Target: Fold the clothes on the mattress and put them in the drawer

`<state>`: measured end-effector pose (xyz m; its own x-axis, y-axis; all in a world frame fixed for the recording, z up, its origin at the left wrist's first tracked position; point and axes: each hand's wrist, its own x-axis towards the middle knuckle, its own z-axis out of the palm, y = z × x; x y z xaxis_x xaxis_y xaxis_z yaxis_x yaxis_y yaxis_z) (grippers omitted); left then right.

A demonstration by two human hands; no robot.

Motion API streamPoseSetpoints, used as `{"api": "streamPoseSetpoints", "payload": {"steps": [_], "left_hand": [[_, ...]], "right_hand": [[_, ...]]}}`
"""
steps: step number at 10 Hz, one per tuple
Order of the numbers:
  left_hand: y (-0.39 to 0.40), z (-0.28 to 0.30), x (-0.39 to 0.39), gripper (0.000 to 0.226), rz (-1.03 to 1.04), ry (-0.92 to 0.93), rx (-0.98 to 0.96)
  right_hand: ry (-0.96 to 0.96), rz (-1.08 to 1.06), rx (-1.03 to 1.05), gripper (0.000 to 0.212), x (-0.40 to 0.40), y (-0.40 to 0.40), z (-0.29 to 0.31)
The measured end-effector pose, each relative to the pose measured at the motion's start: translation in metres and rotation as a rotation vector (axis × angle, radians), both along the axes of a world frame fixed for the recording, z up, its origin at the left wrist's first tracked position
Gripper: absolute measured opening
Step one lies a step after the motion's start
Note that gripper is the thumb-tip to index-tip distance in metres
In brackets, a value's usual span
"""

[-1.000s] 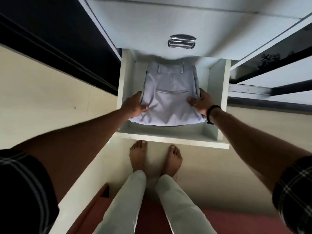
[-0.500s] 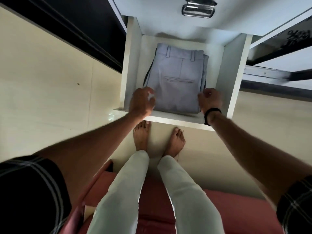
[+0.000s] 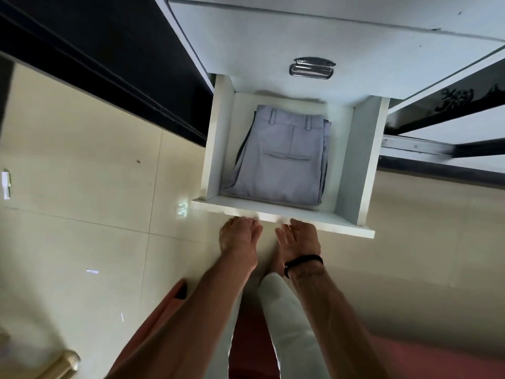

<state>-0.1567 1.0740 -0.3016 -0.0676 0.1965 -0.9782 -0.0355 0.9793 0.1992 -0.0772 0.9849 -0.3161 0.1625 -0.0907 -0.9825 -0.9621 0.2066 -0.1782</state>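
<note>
While the drawer [image 3: 284,218] stands pulled out of the white cabinet, both hands sit at its front panel rather than on the clothing, which suggests the next move is to push it in.

Furthest left of the hands lies the pale tiled floor [image 3: 82,214], with a few small white scraps on it, well apart from the left hand. The left hand [image 3: 240,239] comes next, fingers fairly straight and together, fingertips at the lower edge of the drawer front; it holds nothing. Whether it actually presses the panel or hangs just short of it is blurred. Just beside it, the right hand [image 3: 300,240], with a black band [image 3: 303,262] at the wrist, is likewise flat and unclenched, palm toward the panel, gripping nothing. Two flat hands side by side near the middle of the front would push the drawer evenly, so it should not skew on its runners.

Beyond both hands, inside the drawer, the folded grey trousers [image 3: 281,160] lie flat, back pocket up and waistband toward the cabinet, near the left wall with a gap to the right wall. They sit below the rim, so they should clear the closed drawer above, whose metal handle [image 3: 311,67] lies farther beyond the right hand.
</note>
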Motion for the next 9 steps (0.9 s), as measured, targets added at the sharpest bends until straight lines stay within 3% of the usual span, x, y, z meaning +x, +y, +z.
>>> {"api": "streamPoseSetpoints", "payload": {"steps": [1, 3, 5, 7, 8, 9], "left_hand": [[0.011, 0.005, 0.011, 0.040, 0.088, -0.053, 0.005], [0.052, 0.012, 0.078, 0.039, 0.079, -0.164, 0.073], [0.109, 0.012, 0.155, 0.033, 0.019, -0.283, 0.140], [0.163, 0.004, 0.217, 0.015, -0.054, -0.268, 0.138], [0.164, 0.006, 0.220, 0.016, -0.151, -0.303, 0.173], [0.160, 0.003, 0.211, 0.019, -0.181, -0.404, 0.192]], "right_hand": [[0.050, -0.165, 0.127, 0.020, 0.016, 0.018, 0.024], [-0.092, -0.252, 0.314, 0.024, 0.071, 0.045, 0.016], [-0.212, -0.195, 0.423, 0.034, 0.139, 0.104, 0.002], [-0.220, -0.242, 0.520, 0.028, 0.198, 0.156, 0.007], [-0.243, -0.247, 0.549, 0.024, 0.198, 0.166, 0.008], [-0.238, -0.222, 0.517, 0.040, 0.194, 0.163, 0.007]]}}
